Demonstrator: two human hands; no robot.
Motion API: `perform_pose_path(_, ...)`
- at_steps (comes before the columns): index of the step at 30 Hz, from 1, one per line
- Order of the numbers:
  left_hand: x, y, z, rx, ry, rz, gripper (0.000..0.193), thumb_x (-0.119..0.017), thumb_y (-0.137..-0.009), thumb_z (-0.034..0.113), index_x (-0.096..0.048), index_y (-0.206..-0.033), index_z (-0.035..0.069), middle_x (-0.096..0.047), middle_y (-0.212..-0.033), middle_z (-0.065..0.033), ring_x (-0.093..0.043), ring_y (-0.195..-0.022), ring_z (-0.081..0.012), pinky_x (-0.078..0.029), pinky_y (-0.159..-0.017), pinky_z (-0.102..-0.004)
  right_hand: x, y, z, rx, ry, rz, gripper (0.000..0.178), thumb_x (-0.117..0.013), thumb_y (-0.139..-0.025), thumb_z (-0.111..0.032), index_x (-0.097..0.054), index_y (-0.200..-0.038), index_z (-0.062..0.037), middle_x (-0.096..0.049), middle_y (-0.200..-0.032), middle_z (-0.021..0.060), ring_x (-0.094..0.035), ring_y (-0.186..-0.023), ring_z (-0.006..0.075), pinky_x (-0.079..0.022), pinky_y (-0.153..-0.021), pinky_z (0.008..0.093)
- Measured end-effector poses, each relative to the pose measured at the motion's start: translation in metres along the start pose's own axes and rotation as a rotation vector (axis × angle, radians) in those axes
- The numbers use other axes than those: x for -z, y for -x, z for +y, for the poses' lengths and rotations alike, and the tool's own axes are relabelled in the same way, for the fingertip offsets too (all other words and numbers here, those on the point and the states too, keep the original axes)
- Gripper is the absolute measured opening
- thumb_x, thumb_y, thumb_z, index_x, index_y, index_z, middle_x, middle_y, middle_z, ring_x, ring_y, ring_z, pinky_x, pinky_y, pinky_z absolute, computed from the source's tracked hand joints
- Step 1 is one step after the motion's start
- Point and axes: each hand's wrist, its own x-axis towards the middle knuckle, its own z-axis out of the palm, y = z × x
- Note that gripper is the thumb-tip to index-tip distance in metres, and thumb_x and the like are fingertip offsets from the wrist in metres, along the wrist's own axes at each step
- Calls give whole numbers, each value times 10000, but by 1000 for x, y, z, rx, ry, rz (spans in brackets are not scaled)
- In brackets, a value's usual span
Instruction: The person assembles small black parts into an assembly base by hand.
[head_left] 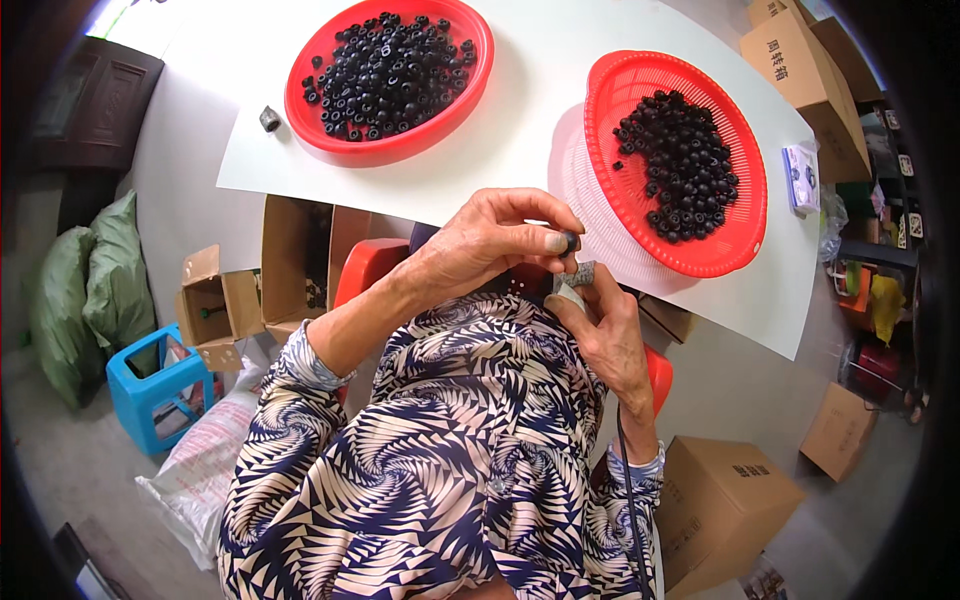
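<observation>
Above the near edge of the white table, my left hand (pixel 495 240) pinches a small round black part (pixel 570 242) between thumb and fingers. My right hand (pixel 610 330) is closed just below and to its right, the two hands almost touching. A grey wrapping (pixel 582 274) shows at the right fingertips, with a pale piece (pixel 568 292) beside the thumb; what that piece is, I cannot make out. Many similar black parts, some with visible holes, fill a round red tray (pixel 300 112) at the far left. More lie in a red slotted basket (pixel 608 185) on the right.
A short grey cylinder (pixel 270 119) lies left of the tray on the white table (pixel 480 165). A small white-and-blue box (pixel 801 180) stands by the right edge. Cardboard boxes (pixel 725 510), a blue stool (pixel 150 390) and green sacks (pixel 85 290) surround my seat.
</observation>
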Motion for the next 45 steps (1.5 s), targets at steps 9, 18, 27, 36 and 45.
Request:
perform_pose_path(9, -4, 4, 8, -31, -284, 133, 153, -640, -828, 38, -647, -967, -26, -636, -857, -106, -626, -725, -136, -520, -689, -247, 2, -1, 6, -7, -20, 26, 242, -676, -813, -67, -511, -958, 34, -649, -729, 151, -564, -622, 114, -443, -564, 285)
perform_pose_path(18, 2, 1, -4, -43, -195, 111, 187, -644, -806, 4, -624, -990, -24, -609, -941, -83, -617, -796, -144, -516, -726, -270, 16, 8, -18, -18, -207, 230, 260, -641, -872, -102, -510, -1032, 55, -651, -830, 103, -571, -696, 106, -474, -649, 247)
perform_pose_path(27, 3, -1, -15, -3, 150, -21, 198, -659, -826, 43, -624, -1014, -6, -595, -938, -64, -520, -801, -123, -452, -802, -269, 3, 1, -32, 150, -110, 195, 292, -671, -853, -157, -475, -956, 34, -664, -810, 169, -650, -722, 198, -487, -656, 297)
perform_pose_path(36, 5, 0, -19, 31, 158, -21, 193, -657, -831, 34, -632, -1018, -4, -590, -1029, -62, -554, -800, -101, -474, -761, -227, 0, 1, -26, 208, -110, 202, 321, -680, -851, -166, -448, -937, 38, -665, -826, 182, -664, -726, 203, -497, -628, 301)
perform_pose_path(45, 4, 1, -16, 27, 144, -4, 195, -646, -818, -7, -640, -1013, 3, -579, -1091, -69, -578, -830, -106, -496, -758, -224, 1, 1, -26, 186, -77, 157, 328, -673, -855, -160, -430, -928, 48, -664, -829, 199, -672, -734, 206, -508, -613, 308)
